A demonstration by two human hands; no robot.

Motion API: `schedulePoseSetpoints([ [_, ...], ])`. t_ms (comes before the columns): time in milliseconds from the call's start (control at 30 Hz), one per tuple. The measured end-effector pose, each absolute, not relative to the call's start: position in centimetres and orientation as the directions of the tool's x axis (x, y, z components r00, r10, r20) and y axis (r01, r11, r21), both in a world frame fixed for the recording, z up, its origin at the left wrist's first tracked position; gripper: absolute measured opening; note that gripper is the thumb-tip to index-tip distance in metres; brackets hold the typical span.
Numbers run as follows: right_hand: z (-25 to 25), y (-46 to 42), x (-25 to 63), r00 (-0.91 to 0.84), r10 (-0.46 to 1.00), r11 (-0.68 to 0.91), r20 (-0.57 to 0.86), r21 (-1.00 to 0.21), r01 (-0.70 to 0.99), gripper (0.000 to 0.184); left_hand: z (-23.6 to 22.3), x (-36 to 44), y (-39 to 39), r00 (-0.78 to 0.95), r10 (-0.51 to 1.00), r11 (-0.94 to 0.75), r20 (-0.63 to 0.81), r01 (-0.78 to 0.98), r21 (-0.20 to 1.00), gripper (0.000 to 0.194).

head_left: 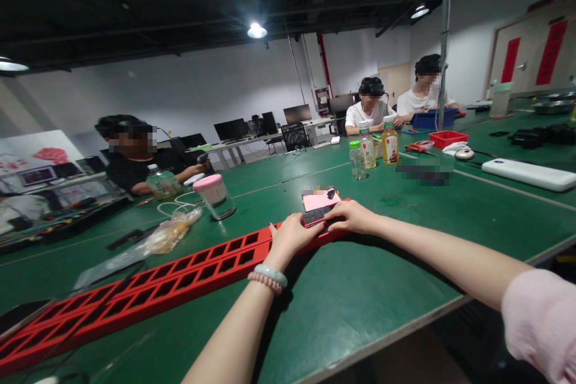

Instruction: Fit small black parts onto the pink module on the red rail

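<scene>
A long red frame with rows of square openings runs across the green table from the lower left to my hands. At its far right end lies a dark grey, speckled flat piece. My left hand, with bracelets at the wrist, grips the near left side of this piece, its thumb along the front edge. My right hand has its fingers closed at the piece's right end, by the red frame. Just behind the piece is a pink card-like thing, partly blurred. The undersides of my fingers are hidden.
A pink-lidded jar, a plastic bag and a white cable lie left. Drink bottles, a red tray and a white power bank stand right. People sit across the table. The table edge runs near me.
</scene>
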State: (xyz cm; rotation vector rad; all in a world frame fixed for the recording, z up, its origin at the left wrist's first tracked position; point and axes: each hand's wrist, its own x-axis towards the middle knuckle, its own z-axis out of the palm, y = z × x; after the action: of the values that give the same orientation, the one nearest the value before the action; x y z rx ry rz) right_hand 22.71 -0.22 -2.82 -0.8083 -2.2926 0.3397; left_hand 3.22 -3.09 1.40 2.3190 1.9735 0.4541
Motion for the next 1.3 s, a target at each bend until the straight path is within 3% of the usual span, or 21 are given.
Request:
schedulePoseSetpoints([
  [600, -3.5, 0.0, 22.5, -0.516, 0.651, 0.758, 0.556, -0.456, 0.466, 0.021, 1.3, 2.9, -2.9, 0.119, 0.975, -0.159, 0.19, 0.964, 0.215, 0.066],
  [1300, -2.2, -0.6, 22.8, -0.58, 0.649, 0.758, 0.493, -0.484, 0.438, 0.012, 1.8, 3.1, -2.9, 0.121, 0.978, -0.158, 0.172, 0.962, 0.221, 0.067],
])
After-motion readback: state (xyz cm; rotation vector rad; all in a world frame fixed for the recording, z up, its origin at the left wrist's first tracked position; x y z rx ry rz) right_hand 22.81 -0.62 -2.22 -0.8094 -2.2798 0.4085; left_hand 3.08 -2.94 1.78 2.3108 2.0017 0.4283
